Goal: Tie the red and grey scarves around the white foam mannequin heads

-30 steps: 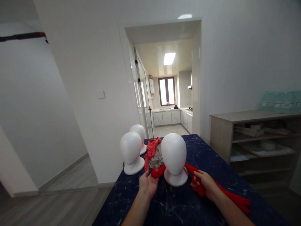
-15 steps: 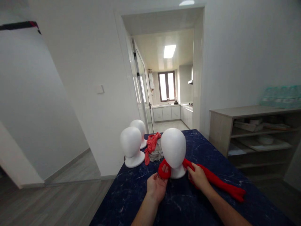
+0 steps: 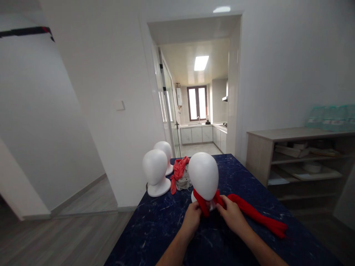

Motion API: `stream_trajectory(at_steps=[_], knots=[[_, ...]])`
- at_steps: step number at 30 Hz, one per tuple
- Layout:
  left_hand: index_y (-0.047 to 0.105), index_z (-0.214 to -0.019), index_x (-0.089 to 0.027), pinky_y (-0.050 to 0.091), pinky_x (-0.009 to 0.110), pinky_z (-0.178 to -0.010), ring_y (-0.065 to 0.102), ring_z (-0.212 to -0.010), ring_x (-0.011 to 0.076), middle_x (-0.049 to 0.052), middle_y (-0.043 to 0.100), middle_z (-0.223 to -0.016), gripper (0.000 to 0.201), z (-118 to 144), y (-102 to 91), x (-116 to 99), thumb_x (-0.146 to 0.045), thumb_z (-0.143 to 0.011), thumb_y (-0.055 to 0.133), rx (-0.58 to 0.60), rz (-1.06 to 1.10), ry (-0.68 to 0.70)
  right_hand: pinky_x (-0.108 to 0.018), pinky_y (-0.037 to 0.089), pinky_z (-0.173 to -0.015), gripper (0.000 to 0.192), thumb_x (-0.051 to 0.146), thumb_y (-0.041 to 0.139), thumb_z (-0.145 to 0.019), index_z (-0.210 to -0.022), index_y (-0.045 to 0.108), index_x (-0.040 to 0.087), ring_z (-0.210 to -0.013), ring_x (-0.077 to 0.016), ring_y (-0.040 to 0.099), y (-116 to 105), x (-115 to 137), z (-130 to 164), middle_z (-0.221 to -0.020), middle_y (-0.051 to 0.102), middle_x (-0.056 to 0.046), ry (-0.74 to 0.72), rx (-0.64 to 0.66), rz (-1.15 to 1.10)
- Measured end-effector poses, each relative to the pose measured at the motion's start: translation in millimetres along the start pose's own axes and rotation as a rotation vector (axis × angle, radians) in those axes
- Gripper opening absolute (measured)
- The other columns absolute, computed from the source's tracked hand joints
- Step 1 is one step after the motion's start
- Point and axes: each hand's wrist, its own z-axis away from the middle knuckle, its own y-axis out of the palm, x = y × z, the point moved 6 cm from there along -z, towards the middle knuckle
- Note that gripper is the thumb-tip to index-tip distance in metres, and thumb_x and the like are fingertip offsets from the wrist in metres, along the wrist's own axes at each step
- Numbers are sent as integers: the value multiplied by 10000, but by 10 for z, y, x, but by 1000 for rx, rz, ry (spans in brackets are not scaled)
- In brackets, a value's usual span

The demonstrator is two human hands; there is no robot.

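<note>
Head camera looks down on both bare hands meeting at the neck of a white foam mannequin head (image 3: 203,176) that stands on a dark blue marbled table (image 3: 166,229). The left hand (image 3: 192,218) is closed, its fingers pinching one end of a red scarf (image 3: 249,212) just below the chin. The right hand (image 3: 232,216) sits just beside it, fingers likewise closed on the scarf where the cloth crosses in front of the neck. Between the two grips the red cloth wraps around the neck, hiding most of the stand's base. From the right grip the long free end trails away to the right and lies flat on the tabletop, ending near the table's right edge.

Beyond the left grip and to its left stand two more white foam heads: a nearer one (image 3: 154,173) on its round base and a farther one (image 3: 164,151) partly hidden behind it. Between those and the wrapped head lies a bundle of coral-red cloth (image 3: 179,170) on top of a grey crumpled cloth (image 3: 185,181), well apart from both hands.

Farther to the right of the right grip, off the table, is a light wooden shelf unit (image 3: 299,159) with flat items on its shelves and pale green packs on top, too blurred for any writing to be read. Straight beyond the grips a doorway (image 3: 199,92) opens into a kitchen with white cabinets and a window.
</note>
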Motion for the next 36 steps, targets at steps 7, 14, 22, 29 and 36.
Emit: stream_trajectory(at_steps=[7, 14, 22, 29, 36], knots=[[810, -1062, -150, 536, 331, -831, 718, -851, 249, 87, 815, -998, 334, 11, 47, -123, -282, -755, 793, 14, 91, 43, -371, 533, -966, 386, 442, 560, -933, -1156, 721, 172, -1089, -303, 719, 270, 59, 174, -1202, 767, -138, 75, -63, -292], [769, -1172, -140, 551, 407, -999, 736, -1072, 323, 144, 786, -1208, 513, 8, 2, -165, -227, -676, 871, 38, 170, 77, -365, 542, -819, 435, 409, 499, -912, -1047, 810, 136, -886, -303, 734, 435, 189, -17, -1017, 813, -143, 58, -47, -199], [691, -1259, -136, 564, 423, -1002, 748, -1071, 326, 163, 787, -1181, 682, -72, -18, -2, -189, -618, 919, 21, 192, 94, -394, 590, -771, 391, 436, 695, -724, -916, 834, 124, -843, -344, 758, 526, 177, -144, -898, 823, -135, 174, -15, -496], [626, -1307, -168, 579, 408, -961, 761, -1034, 303, 149, 791, -1159, 644, -71, 4, 9, -157, -696, 827, -36, 104, 164, -427, 576, -965, 498, 386, 792, -710, -1141, 773, 136, -1060, -347, 760, 549, 283, -31, -1101, 812, -144, 149, 28, -591], [686, -1194, -158, 581, 345, -846, 768, -939, 288, 127, 810, -1055, 551, -85, -22, 7, -129, -658, 811, -87, 48, 141, -366, 574, -826, 362, 303, 674, -755, -1083, 720, 157, -891, -297, 768, 497, 159, -76, -993, 812, -114, 98, 17, -388]])
